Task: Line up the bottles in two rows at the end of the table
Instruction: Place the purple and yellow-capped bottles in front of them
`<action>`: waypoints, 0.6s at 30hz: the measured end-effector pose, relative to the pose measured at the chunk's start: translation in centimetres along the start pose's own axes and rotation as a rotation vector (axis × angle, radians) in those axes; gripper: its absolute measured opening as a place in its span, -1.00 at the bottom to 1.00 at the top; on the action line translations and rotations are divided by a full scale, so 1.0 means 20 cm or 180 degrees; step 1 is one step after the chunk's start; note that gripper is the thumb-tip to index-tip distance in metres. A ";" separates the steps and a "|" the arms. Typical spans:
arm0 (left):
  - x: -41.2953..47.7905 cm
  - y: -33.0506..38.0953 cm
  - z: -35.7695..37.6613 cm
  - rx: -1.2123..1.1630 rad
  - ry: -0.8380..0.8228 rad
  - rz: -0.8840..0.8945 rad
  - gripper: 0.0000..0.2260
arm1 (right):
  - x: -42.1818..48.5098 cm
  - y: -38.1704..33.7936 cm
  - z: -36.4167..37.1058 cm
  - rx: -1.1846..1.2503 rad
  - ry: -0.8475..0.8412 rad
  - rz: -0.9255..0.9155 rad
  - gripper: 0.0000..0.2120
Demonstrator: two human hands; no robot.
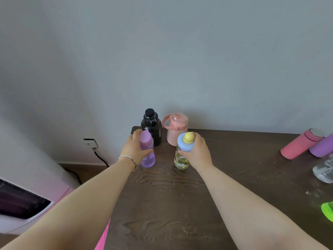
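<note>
A black bottle point(151, 127) and a pale pink bottle with a loop handle point(175, 129) stand side by side at the far end of the dark wooden table point(162, 204), against the wall. Just in front of the black one, my left hand point(134, 147) grips a translucent purple bottle point(148, 157) that stands upright on the table. My right hand point(197, 152) holds a clear patterned bottle point(181, 160) with a blue lid and yellow knob, upright in front of the pink one.
At the right edge stand a coral flask point(301, 144), a purple flask point(322, 146), a clear bottle point(323, 170) and a green object point(328, 210). A pink-and-white appliance point(27, 201) is beside the table on the left, with a wall socket and cable point(91, 144) behind it.
</note>
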State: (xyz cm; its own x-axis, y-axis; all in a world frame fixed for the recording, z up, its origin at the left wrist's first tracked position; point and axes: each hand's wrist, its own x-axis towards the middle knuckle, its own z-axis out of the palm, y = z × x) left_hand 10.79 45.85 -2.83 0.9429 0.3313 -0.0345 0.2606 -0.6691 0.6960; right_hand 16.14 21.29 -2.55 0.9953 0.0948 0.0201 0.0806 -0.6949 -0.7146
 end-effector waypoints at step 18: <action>0.07 0.00 0.13 -0.0051 -0.0028 -0.0091 -0.24 | 0.09 0.09 0.12 0.0003 -0.0386 -0.0319 -0.19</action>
State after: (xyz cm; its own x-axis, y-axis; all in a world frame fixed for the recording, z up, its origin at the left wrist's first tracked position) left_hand 12.67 44.57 -4.84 0.9370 0.3441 -0.0608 0.2841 -0.6488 0.7059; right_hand 17.95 21.96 -5.41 0.9685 0.2491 0.0066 0.1790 -0.6771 -0.7138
